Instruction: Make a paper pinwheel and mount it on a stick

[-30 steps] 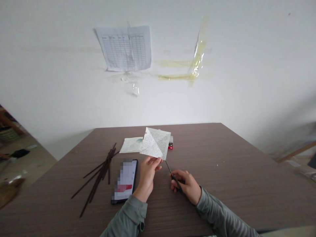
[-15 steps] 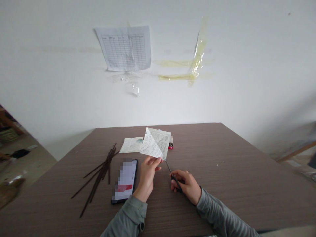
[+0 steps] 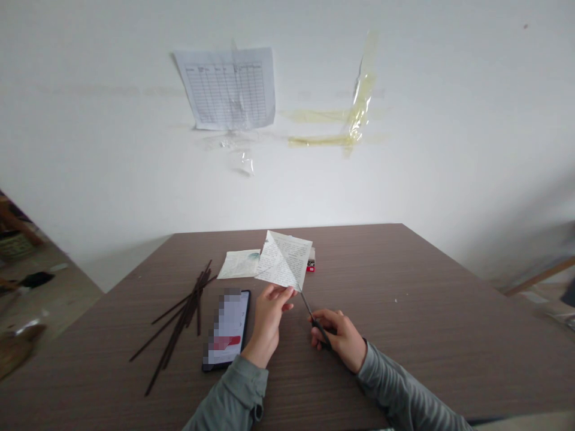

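My left hand [image 3: 268, 316] pinches the lower edge of a folded sheet of handwritten paper [image 3: 282, 261], which stands tilted above the table. My right hand [image 3: 338, 339] grips a slim pair of dark scissors [image 3: 314, 318], its fingers hiding the handles. The thin blades reach up to the sheet's lower corner, right next to my left fingertips. Behind the sheet lies a second piece of paper [image 3: 238, 264] with a bluish mark. A small red and white box [image 3: 310, 261] is partly hidden behind the folded sheet.
A brown wood-grain table [image 3: 381, 311] carries a bundle of thin dark sticks [image 3: 180, 323] and a phone [image 3: 227, 330] with a blurred screen, just left of my left hand. A ruled paper form [image 3: 227, 88] and old tape marks are on the wall behind.
The folded sheet's top edge has shifted slightly. My hands and the scissors have stayed almost still.
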`<act>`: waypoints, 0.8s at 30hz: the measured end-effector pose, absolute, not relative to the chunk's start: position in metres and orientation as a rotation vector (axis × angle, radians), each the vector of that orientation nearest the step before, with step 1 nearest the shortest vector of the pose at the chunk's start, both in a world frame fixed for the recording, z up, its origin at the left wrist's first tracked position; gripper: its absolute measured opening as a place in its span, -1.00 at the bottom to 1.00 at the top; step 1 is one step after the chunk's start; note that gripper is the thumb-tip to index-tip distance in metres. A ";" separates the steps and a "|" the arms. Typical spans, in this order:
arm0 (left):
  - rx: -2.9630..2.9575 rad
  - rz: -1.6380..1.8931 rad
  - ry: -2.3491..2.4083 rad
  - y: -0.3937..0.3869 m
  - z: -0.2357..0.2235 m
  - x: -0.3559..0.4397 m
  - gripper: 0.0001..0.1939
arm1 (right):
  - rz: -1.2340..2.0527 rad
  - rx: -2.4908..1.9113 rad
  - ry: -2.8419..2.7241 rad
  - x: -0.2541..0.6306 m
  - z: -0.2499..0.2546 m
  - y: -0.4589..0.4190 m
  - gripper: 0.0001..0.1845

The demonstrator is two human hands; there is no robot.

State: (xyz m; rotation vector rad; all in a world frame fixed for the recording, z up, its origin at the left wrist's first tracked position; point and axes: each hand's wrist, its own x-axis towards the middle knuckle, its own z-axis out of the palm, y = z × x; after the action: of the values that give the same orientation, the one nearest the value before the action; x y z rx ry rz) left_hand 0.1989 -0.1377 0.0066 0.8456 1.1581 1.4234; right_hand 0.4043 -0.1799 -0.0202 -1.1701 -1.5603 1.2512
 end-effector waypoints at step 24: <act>0.877 1.431 1.169 -0.138 0.007 0.199 -0.51 | 1.212 -1.214 -1.589 0.408 -0.016 -0.182 -0.28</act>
State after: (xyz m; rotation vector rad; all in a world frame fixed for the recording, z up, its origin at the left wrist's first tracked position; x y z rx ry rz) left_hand 0.1990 -0.1377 0.0065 0.8765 1.1686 1.4314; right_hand 0.4076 -0.1822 -0.0162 -1.2143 -1.5891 1.2124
